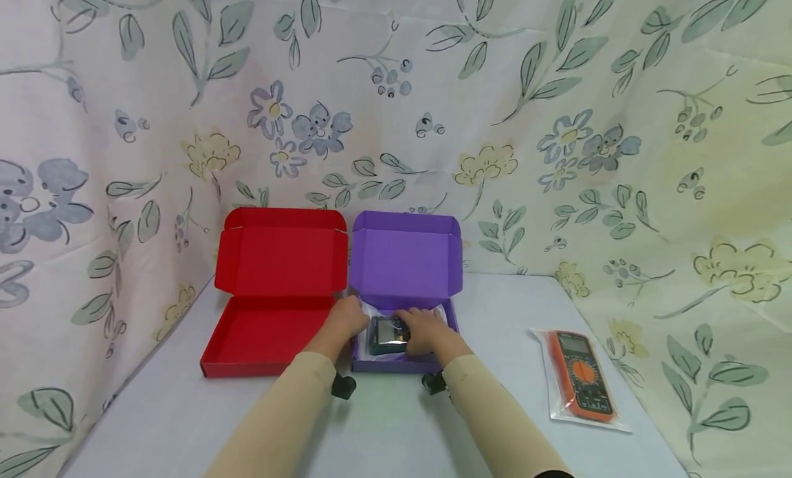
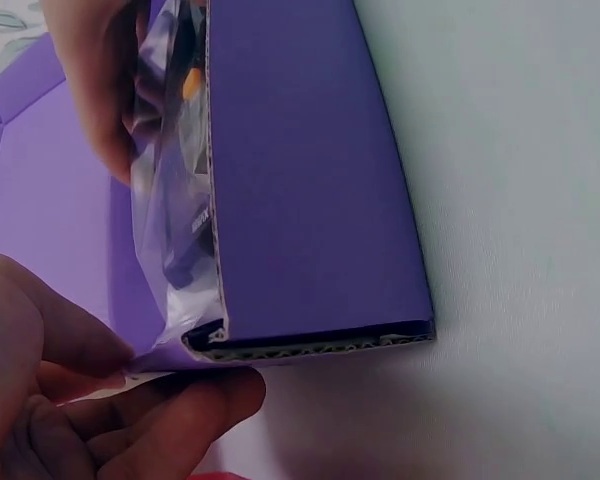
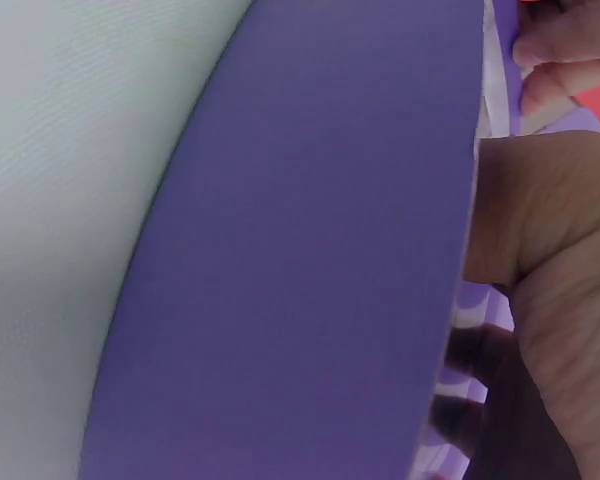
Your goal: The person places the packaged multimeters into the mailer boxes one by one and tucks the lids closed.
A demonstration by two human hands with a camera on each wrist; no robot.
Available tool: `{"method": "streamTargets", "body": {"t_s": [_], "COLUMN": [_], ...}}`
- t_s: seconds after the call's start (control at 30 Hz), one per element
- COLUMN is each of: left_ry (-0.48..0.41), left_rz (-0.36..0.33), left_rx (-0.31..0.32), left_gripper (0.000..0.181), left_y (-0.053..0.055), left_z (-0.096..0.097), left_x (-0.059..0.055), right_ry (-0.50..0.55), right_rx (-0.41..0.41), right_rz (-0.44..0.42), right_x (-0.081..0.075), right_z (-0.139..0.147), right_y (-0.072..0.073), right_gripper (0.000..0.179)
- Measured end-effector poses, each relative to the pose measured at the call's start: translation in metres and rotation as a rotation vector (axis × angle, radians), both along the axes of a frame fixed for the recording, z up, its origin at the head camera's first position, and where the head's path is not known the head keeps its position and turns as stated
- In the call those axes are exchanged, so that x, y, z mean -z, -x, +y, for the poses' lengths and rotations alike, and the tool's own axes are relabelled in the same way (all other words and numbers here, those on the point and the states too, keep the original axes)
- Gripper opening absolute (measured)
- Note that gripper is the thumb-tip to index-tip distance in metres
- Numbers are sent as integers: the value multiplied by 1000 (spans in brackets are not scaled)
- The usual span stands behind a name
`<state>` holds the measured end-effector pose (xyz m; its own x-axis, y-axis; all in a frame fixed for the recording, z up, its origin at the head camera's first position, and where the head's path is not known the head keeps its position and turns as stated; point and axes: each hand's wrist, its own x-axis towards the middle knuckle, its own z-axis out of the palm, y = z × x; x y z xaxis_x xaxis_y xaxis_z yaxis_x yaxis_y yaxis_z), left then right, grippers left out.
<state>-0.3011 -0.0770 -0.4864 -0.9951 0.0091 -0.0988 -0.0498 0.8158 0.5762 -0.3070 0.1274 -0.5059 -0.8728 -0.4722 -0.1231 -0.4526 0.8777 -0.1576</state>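
Note:
A purple box [image 1: 406, 368] stands with its lid raised on the table. Inside it lies a dark device with a screen [image 1: 391, 333], in a clear plastic bag [image 2: 170, 230]. My left hand [image 1: 348, 320] pinches the box's left side wall between thumb and fingers, as the left wrist view shows. From the right, my right hand [image 1: 423, 330] reaches into the box and grips the bagged device by its right end. In the right wrist view the right hand [image 3: 550, 260] bends over the front wall, its fingertips partly hidden by the box.
An open red box [image 1: 266, 333] stands directly left of the purple one. Toward the table's right edge lies an orange multimeter [image 1: 583, 375] in a clear bag. Behind the boxes hangs a floral cloth [image 1: 396, 120], which also runs along both sides.

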Motion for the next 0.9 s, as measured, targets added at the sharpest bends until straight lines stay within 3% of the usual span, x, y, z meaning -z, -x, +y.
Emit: {"method": "streamTargets", "body": {"t_s": [0.13, 0.33, 0.4, 0.57, 0.73, 0.9], "left_ry": [1, 45, 66, 62, 57, 65], "left_rz": [33, 69, 72, 84, 102, 155], "left_rx": [14, 12, 12, -2, -50, -96], "left_gripper": [39, 10, 8, 20, 15, 24], "left_y": [-3, -4, -3, 1, 4, 4], "left_z": [3, 3, 3, 1, -3, -7], "left_x": [0, -5, -7, -14, -19, -20], "right_ry": [-41, -111, -112, -78, 16, 98], "right_rx": [24, 54, 56, 26, -9, 35], "right_rz": [2, -23, -25, -11, -31, -35], "right_x": [-1, -6, -7, -7, -9, -9], "right_z": [3, 5, 7, 13, 19, 27], "right_y": [-2, -6, -6, -7, -9, -7], "right_gripper": [88, 95, 96, 96, 93, 93]}}
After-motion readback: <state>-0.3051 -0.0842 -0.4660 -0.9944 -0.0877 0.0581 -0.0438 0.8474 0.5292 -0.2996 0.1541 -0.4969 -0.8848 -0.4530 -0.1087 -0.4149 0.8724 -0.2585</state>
